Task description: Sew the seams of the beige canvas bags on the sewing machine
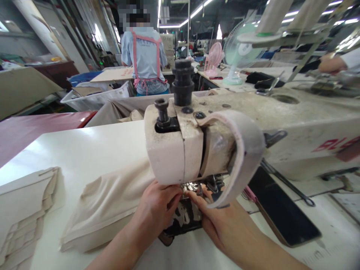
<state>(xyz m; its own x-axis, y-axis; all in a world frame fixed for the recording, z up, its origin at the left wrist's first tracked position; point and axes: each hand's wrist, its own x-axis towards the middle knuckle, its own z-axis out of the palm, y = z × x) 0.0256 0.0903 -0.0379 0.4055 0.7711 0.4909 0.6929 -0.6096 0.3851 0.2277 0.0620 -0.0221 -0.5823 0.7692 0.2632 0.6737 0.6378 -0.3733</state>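
A worn cream sewing machine (174, 146) fills the middle of the view, its head hiding the needle. My left hand (156, 210) rests on beige fabric (112, 202) just under the machine head, fingers curled and pinching something near the presser foot. My right hand (219, 221) reaches in from the right, fingers together and pointing at the same spot under the head. A dark patterned piece (184, 219) lies between the two hands. What the fingertips hold is hidden by the machine.
A stack of beige cut pieces (25, 210) lies at the left on the white table (84, 150). A black phone (281, 210) lies at the right. A person in a blue shirt (144, 56) sits behind. Fans (239, 48) stand on far tables; another person's hand (332, 63) is at upper right.
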